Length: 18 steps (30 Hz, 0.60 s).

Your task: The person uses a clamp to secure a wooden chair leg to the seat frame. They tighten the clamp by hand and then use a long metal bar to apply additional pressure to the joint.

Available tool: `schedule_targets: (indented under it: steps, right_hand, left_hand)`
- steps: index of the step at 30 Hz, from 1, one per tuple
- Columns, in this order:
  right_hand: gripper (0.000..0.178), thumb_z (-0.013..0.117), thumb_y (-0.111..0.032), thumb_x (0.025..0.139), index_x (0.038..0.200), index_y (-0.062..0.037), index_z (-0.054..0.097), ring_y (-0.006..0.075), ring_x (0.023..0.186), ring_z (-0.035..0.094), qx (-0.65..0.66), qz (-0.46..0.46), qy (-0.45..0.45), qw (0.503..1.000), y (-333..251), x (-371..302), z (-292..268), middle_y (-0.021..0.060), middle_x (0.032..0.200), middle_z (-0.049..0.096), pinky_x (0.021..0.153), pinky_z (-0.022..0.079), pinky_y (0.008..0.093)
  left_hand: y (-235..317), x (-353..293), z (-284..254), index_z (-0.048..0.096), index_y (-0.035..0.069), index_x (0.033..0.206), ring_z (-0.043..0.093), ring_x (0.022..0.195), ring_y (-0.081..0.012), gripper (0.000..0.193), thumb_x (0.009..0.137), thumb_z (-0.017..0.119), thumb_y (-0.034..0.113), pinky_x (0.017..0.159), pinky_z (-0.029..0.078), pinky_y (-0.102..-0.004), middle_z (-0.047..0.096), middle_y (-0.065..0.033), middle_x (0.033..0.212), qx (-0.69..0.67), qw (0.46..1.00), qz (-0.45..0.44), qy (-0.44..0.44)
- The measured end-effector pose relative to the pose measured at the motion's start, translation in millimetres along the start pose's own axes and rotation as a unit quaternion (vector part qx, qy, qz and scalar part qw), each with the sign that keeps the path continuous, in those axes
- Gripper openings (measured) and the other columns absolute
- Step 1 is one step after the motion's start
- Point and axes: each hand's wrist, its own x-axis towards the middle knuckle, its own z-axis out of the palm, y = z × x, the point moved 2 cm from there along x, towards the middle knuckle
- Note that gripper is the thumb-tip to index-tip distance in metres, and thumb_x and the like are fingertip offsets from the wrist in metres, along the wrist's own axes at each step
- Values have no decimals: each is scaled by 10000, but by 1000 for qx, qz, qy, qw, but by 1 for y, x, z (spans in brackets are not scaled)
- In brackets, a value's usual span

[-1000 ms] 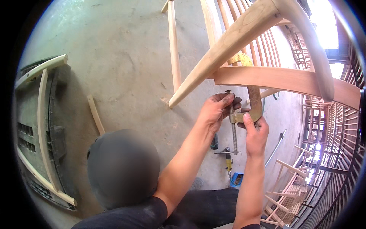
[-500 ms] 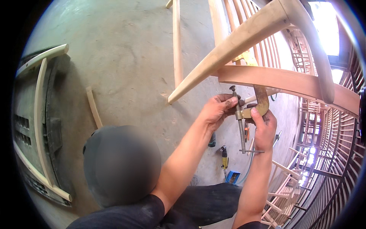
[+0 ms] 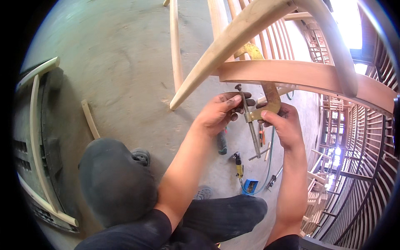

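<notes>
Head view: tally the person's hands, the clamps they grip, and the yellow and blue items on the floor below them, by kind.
hands: 2, left hand and right hand
C-clamp: 1, gripped by both hands
yellow-handled tool: 1
blue box: 1
Total: 5

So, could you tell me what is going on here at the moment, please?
A person is working a metal C-clamp hooked over the curved rail of an unfinished wooden chair frame. The left hand pinches the top of the clamp's threaded screw, while the right hand grips the clamp's lower arm. The screw's pad has not closed against the rail. Hand tools lie on the concrete floor below.
</notes>
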Motion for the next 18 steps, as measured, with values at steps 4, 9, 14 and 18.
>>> schedule_targets:
  steps: [4,9,14,18]
  right_hand:
    - [243,722,-118,851,1051,21,736,97,749,635,17,7,-2,1000,0,-3,5,48,859,723,673,503,255]
    - [245,726,-121,853,1049,25,738,84,735,617,-43,-25,-6,999,3,-3,1,39,838,715,670,487,244]
    - [228,734,-108,846,1028,28,740,83,712,599,-31,-16,15,999,-1,-4,-1,31,800,695,655,474,244]
    - [225,737,-109,843,1019,32,737,82,705,594,-34,-22,17,999,6,-4,-3,30,788,688,647,470,245]
  left_hand:
    - [-12,6,-9,630,-47,1223,542,766,-70,410,920,748,203,659,455,-221,704,-58,1066,2,999,8,34]
    - [-14,19,-7,620,-51,1171,510,688,-79,376,899,768,163,613,409,-223,698,-83,1018,129,980,46,146]
    - [-10,14,8,619,-57,1175,510,685,-74,382,904,764,171,613,404,-226,704,-86,993,48,994,8,93]
    - [-9,9,5,633,-63,1158,537,716,-72,378,905,764,186,639,417,-225,710,-84,1001,2,1000,-8,20]
